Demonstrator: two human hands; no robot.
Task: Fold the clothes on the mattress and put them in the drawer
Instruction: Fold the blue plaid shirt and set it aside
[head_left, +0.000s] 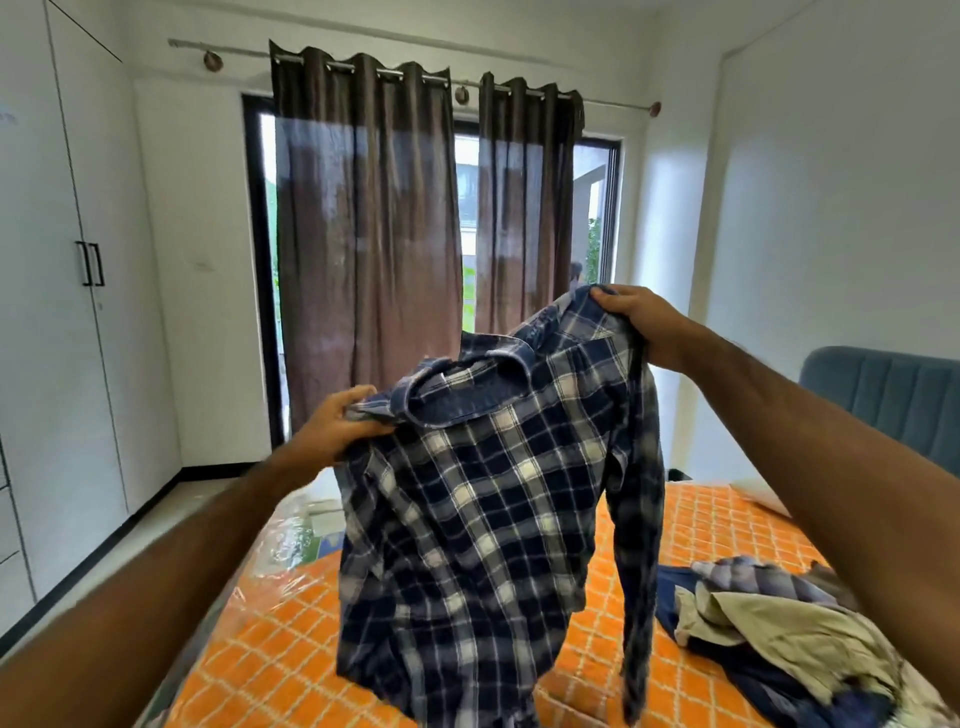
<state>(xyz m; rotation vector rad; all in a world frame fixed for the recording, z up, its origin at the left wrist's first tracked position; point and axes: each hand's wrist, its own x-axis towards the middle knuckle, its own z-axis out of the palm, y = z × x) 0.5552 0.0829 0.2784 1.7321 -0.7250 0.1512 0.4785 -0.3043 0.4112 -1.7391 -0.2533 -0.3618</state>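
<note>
We hold a soft navy-and-white plaid shirt (483, 499) by its shoulders, left hand (337, 426) and right hand (634, 322) each pinching fabric, above the orange quilted mattress (280, 639); crumpled clothes (769, 634), perhaps cotton, lie right.

The shirt (483, 499) between the left hand (340, 423) and the right hand (636, 322) is a navy and white plaid, its collar a faded blue. Under it, the mattress (280, 649) is orange with a thin white lattice. Below the right hand, the pile of clothes (769, 639) mixes dark blue, beige and a blue-grey check. Beyond both hands, the curtains (363, 234) are brown. Left of the left hand, the wardrobe (57, 312) is white with black handles. Right of the right hand, the headboard (893, 395) is dusty blue.
</note>
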